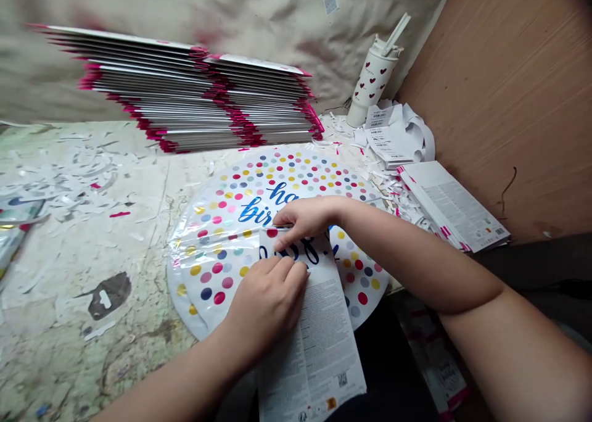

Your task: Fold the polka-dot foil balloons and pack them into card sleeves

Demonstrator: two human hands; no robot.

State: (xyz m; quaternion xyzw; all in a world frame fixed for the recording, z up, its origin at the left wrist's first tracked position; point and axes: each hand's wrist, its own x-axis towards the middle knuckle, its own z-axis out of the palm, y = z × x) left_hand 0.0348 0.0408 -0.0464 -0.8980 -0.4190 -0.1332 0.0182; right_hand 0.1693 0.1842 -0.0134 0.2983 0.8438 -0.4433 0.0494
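Balloon (217, 255): foil, colored dots, blue script (crinkly), under L hand (266, 308), R hand (305, 221)

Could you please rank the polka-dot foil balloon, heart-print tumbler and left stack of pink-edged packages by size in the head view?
1. Polka-dot foil balloon and left stack of pink-edged packages: too close to rank, the balloon being nearer the camera.
2. Heart-print tumbler, smallest.

Foil balloon (222, 268) lettering: partly hidden by the right hand (305, 221).
Printed card (317, 342) small print: too small to read.
Packet stack (185, 95) edges: blurred.
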